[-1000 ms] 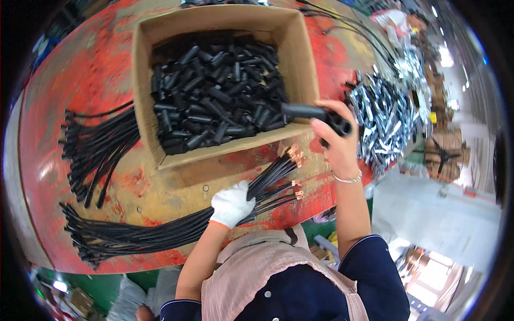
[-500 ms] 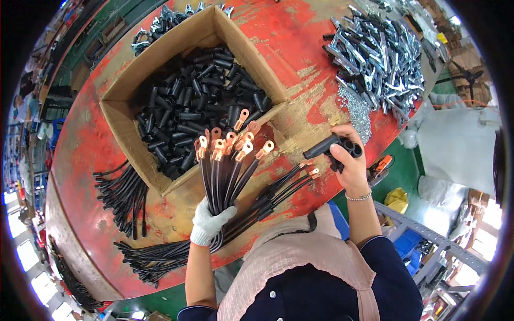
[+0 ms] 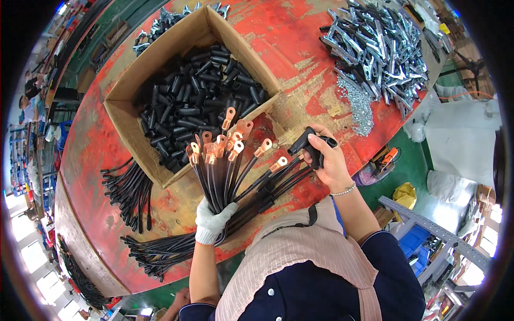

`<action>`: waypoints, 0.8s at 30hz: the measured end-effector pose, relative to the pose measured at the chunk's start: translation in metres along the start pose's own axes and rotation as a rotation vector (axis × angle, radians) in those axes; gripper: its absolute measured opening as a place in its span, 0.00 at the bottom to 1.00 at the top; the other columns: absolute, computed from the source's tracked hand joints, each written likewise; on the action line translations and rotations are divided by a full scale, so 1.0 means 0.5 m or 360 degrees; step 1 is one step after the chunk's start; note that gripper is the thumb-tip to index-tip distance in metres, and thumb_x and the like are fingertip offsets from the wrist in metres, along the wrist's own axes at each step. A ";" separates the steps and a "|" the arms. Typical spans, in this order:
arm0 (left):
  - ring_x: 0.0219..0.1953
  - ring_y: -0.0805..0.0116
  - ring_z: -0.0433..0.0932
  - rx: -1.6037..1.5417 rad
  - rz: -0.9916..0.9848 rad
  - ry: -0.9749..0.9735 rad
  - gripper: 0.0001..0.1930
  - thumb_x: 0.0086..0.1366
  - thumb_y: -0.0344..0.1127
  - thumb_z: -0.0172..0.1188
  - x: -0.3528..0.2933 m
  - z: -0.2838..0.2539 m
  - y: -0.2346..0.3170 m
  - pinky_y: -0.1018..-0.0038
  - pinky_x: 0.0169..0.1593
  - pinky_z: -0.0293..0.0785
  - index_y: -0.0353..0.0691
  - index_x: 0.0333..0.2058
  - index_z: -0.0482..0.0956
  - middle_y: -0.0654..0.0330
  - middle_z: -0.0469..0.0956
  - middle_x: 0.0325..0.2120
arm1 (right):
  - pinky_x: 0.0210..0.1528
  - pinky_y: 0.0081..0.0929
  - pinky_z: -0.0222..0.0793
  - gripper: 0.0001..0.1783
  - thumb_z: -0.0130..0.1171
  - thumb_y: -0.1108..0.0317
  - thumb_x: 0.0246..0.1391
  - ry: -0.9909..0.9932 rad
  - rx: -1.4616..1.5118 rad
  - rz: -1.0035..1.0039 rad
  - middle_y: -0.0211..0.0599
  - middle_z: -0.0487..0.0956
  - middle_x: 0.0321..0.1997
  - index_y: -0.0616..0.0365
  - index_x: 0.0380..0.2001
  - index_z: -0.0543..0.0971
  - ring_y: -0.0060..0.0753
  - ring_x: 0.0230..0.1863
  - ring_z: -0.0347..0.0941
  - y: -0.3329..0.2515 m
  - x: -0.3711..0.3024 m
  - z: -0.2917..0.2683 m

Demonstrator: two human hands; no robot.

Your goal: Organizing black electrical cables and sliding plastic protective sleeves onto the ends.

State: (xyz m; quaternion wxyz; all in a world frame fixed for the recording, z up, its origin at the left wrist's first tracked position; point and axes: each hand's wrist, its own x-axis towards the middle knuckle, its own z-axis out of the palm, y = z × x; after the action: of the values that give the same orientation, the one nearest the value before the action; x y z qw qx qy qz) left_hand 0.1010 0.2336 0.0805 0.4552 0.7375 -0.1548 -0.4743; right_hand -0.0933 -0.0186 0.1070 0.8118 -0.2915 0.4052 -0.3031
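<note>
My left hand (image 3: 213, 219), in a white knit glove, is closed around a bundle of black cables (image 3: 217, 184). Their copper ring lugs (image 3: 220, 148) fan out above the fist, and one lug (image 3: 279, 163) leans well to the right. In my bare right hand (image 3: 329, 163) are several black plastic sleeves (image 3: 312, 145), one pointing left toward that leaning lug. A small gap shows between this sleeve and the lug. Behind the bundle is an open cardboard box (image 3: 270, 95) filled with more black sleeves (image 3: 188, 112).
More cables (image 3: 160, 252) lie along the near edge of the worn red table (image 3: 88, 224); another bunch (image 3: 131, 192) is left of the box. Metal clamps (image 3: 383, 51) and small metal parts (image 3: 355, 107) are heaped at far right. Other clamps (image 3: 166, 24) are behind the box.
My right hand has moved left with the sleeves, closer to the cable ends. One lug now leans out farther right from the bundle. My left hand keeps its grip.
</note>
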 end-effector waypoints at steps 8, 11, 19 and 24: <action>0.36 0.74 0.78 0.0113 0.0055 0.0033 0.19 0.51 0.28 0.69 -0.007 0.020 0.022 0.76 0.43 0.74 0.33 0.43 0.77 0.61 0.81 0.36 | 0.26 0.19 0.69 0.15 0.61 0.70 0.55 0.0009 -0.0056 -0.0014 0.34 0.77 0.32 0.59 0.45 0.72 0.23 0.27 0.74 0.014 -0.025 -0.019; 0.36 0.75 0.78 0.0090 0.0085 0.0017 0.19 0.51 0.27 0.69 -0.008 0.021 0.013 0.76 0.43 0.74 0.33 0.43 0.76 0.60 0.81 0.36 | 0.28 0.19 0.69 0.18 0.65 0.71 0.52 0.0015 -0.0104 -0.0080 0.31 0.78 0.35 0.60 0.45 0.73 0.20 0.29 0.73 0.009 -0.037 -0.013; 0.37 0.76 0.77 0.0121 0.0134 0.0002 0.19 0.52 0.29 0.69 -0.017 0.027 0.024 0.76 0.43 0.74 0.34 0.43 0.77 0.61 0.82 0.35 | 0.42 0.18 0.68 0.16 0.69 0.69 0.47 0.0048 -0.1033 -0.0550 0.29 0.78 0.35 0.61 0.40 0.78 0.18 0.37 0.72 -0.026 -0.066 -0.003; 0.37 0.76 0.78 0.0168 0.0112 0.0027 0.20 0.52 0.31 0.69 -0.023 0.035 0.026 0.77 0.44 0.73 0.34 0.44 0.77 0.60 0.82 0.37 | 0.43 0.20 0.68 0.16 0.70 0.67 0.46 0.0002 -0.1283 -0.0532 0.29 0.78 0.34 0.61 0.37 0.78 0.20 0.37 0.72 -0.021 -0.071 0.010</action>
State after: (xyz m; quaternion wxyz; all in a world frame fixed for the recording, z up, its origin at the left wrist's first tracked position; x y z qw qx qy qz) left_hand 0.0831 0.2248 0.0952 0.4335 0.7584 -0.2017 -0.4430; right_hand -0.1091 0.0014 0.1342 0.5726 -0.6466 0.4388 -0.2480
